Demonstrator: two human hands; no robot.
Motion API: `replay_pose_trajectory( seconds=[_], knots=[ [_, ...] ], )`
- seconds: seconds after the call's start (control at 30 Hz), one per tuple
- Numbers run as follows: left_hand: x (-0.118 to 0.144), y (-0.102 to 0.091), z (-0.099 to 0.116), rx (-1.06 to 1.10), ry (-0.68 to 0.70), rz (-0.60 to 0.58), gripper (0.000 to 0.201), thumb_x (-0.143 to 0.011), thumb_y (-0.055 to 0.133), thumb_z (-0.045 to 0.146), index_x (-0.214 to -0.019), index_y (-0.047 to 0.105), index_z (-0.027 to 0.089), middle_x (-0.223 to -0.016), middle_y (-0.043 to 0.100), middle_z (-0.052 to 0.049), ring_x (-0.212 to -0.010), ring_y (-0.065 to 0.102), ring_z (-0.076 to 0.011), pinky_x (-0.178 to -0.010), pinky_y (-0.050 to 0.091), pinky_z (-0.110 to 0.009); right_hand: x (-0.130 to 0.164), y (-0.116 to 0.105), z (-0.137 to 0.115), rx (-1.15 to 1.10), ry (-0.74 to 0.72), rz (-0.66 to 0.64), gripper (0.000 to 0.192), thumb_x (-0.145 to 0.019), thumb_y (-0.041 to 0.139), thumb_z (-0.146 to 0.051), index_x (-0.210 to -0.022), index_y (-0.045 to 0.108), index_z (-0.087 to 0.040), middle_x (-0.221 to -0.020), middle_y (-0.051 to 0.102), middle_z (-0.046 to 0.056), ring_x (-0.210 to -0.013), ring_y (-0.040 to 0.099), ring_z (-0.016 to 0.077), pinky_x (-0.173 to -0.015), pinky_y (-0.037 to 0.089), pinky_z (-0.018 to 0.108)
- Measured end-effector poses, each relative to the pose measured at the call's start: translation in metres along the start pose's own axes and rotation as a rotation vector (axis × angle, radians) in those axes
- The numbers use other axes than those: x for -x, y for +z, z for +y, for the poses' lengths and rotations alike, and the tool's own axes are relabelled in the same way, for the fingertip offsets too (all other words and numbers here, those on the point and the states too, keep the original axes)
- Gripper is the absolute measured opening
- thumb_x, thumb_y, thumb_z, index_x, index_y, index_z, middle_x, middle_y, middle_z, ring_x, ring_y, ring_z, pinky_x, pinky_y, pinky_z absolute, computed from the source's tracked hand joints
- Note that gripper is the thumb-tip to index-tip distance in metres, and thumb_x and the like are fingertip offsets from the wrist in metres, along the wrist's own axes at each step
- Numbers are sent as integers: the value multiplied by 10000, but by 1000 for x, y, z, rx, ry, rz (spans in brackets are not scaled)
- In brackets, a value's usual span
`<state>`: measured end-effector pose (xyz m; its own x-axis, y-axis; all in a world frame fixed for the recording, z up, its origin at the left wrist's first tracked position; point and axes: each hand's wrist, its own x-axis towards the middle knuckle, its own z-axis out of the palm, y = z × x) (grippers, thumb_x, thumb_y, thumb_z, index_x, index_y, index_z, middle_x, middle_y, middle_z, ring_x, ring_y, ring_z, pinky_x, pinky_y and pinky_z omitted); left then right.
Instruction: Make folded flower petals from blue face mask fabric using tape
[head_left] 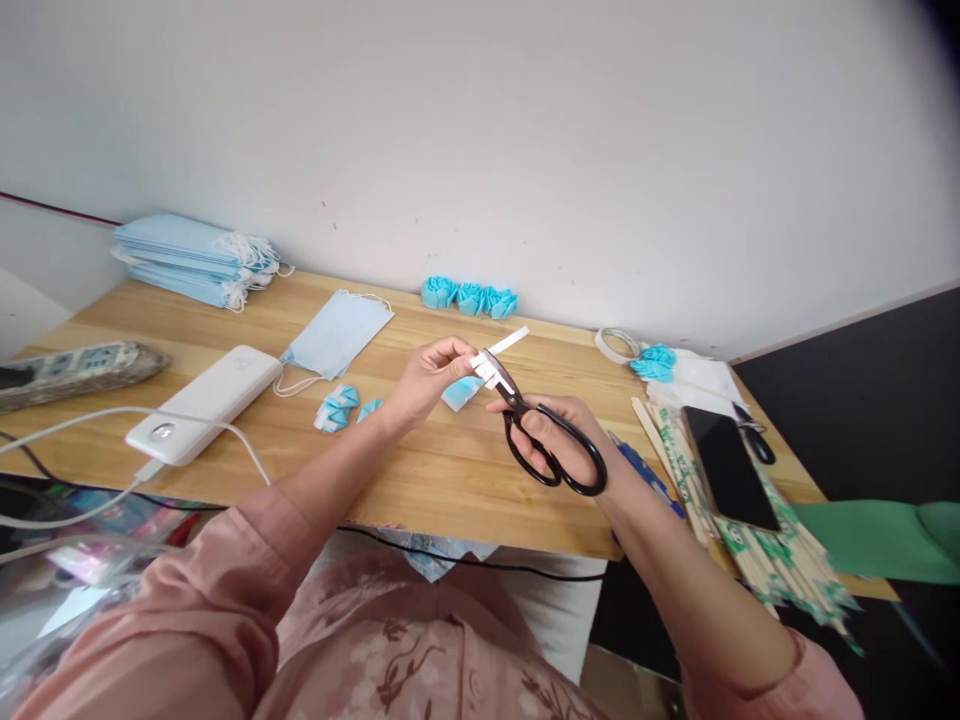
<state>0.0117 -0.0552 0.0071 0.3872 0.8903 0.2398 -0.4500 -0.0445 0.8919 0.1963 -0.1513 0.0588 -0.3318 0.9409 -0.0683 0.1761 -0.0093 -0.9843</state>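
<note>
My left hand (429, 378) pinches a thin white strip (507, 342) above the wooden table (420, 480). A small blue-and-white piece (459, 393) sits just under that hand. My right hand (559, 432) grips black-handled scissors (551, 440), whose blades close around the strip beside my left fingertips. On the table left of my left hand lie small folded blue pieces (337, 408) and a flat blue face mask (337, 334).
A stack of blue masks (191, 258) sits back left, with a white power bank (204, 403) and cable, and a power strip (75, 368). Blue folded flowers (469, 297) line the wall. At right lie wrapped chopsticks (757, 540), a black phone (729, 467), a tape roll (616, 345), green fabric (885, 540).
</note>
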Motion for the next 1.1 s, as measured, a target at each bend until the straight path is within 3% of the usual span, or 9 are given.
replay_pose_trajectory(
  seconds=[0.6,0.73,0.83,0.9,0.97,1.1],
  knots=[
    [0,-1,-3,-71,-22,-36,356,-729,801,477,-796,652,161,-798,688,-7,-734,624,-121,-755,475,-263,9,3,-1,54,25,108,468,-891,554,-548,-1084,694,-145,-512,436,-56,-406,364,72,-415,268,217],
    [-2,-3,-10,-156,-34,-9,379,-739,781,508,-814,657,158,-791,703,-27,-755,635,-141,-769,478,-275,19,21,-2,140,42,-30,338,-757,735,-450,-984,752,-201,-565,514,-28,-500,431,111,-481,327,250],
    [-2,-3,-10,-220,-25,8,378,-748,768,514,-798,649,159,-771,696,-28,-769,633,-145,-789,474,-280,30,30,0,98,42,-130,348,-704,805,-357,-1027,758,-235,-628,540,-28,-561,460,121,-534,360,261],
    [-2,-3,-9,-261,-22,8,373,-762,749,518,-786,641,161,-763,685,-25,-757,621,-141,-778,466,-274,39,26,5,-42,71,-67,426,-700,802,-313,-1113,724,-244,-694,570,-24,-589,495,120,-561,407,260],
    [-2,-1,-7,-312,-24,-1,361,-782,724,512,-792,634,163,-771,678,-25,-758,612,-140,-765,460,-271,50,15,13,-179,74,88,509,-710,787,-290,-1202,663,-255,-772,599,-20,-598,519,103,-575,442,249],
    [-3,8,-3,-538,-32,-114,276,-826,653,437,-885,635,168,-818,668,-20,-738,593,-141,-707,452,-265,74,-11,30,-463,61,414,430,-804,732,-342,-1211,616,-265,-876,651,14,-647,558,97,-548,456,219]
  ],
)
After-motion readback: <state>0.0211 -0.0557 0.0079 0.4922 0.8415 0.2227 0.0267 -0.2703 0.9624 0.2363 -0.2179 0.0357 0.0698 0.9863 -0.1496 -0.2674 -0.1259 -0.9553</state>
